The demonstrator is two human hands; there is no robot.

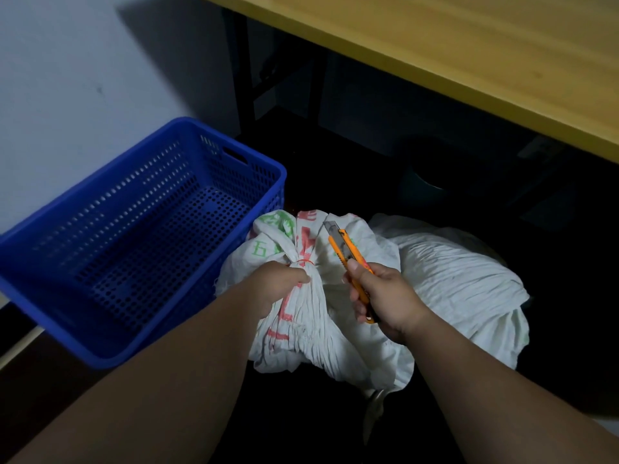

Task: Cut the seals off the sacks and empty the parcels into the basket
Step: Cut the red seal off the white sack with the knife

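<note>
A white woven sack with red and green print lies on the dark floor, its neck bunched and tied with a thin red seal. My left hand grips the gathered neck just below the seal. My right hand holds an orange utility knife, blade extended and pointing up, a short way right of the seal. A blue perforated basket stands to the left with nothing in it, touching the sack.
A second white sack lies on the floor to the right behind the first. A yellow-topped table overhangs at the back, with black legs and dark objects beneath. A pale wall is at the left.
</note>
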